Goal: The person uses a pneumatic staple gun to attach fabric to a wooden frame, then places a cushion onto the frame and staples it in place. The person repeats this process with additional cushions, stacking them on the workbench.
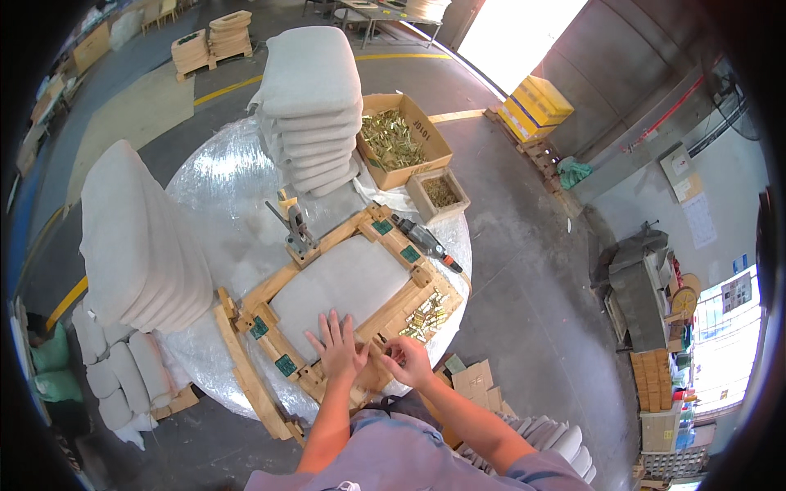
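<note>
A wooden seat frame (pixel 393 241) with a grey upholstered panel (pixel 344 282) lies upside down on a round, plastic-wrapped table (pixel 221 213). My left hand (pixel 336 348) rests flat with fingers spread on the panel's near edge and the frame's near corner. My right hand (pixel 404 362) is closed on a small brass bracket at the frame's near right rail. A pile of brass brackets (pixel 426 315) lies on the right rail close to it.
A stapler-like tool (pixel 296 229) and a power screwdriver (pixel 426 241) lie on the frame's far side. Stacks of grey seat cushions (pixel 311 106) (pixel 139 245), a cardboard box of brass hardware (pixel 401 139) and a small wooden box (pixel 440 195) stand around. Loose wooden frames (pixel 246 376) hang off the near edge.
</note>
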Action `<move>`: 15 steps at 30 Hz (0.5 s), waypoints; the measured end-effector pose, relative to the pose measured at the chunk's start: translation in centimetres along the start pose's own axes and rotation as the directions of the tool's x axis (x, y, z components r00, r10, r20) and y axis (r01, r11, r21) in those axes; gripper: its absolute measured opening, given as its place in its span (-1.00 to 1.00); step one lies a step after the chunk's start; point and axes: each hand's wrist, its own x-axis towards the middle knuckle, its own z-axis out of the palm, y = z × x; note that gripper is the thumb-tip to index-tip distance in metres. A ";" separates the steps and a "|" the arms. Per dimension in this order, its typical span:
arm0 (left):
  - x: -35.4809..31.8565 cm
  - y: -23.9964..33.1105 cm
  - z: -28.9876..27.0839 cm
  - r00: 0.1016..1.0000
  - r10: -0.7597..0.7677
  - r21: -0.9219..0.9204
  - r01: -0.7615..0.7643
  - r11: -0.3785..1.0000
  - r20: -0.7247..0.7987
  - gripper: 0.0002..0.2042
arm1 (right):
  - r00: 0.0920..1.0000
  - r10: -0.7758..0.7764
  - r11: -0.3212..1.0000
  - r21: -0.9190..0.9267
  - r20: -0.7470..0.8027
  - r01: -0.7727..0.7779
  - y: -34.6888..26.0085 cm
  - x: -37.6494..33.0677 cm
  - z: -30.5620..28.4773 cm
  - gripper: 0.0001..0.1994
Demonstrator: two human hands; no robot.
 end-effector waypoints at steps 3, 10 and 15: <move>-0.2 -0.3 0.0 1.000 -0.005 0.020 0.005 1.000 0.028 -0.01 | 0.985 -0.087 0.994 -0.060 0.146 0.097 0.6 0.3 -0.4 -0.70; 0.0 -0.2 0.5 0.999 0.039 0.022 -0.039 0.999 0.010 -0.03 | 0.941 -0.092 0.990 -0.075 0.326 0.122 1.3 3.6 1.0 -0.70; -0.2 -0.9 1.9 0.998 0.057 0.165 -0.056 0.985 -0.001 -0.04 | 0.945 -0.104 0.991 -0.049 0.310 0.125 2.8 4.5 3.0 -0.71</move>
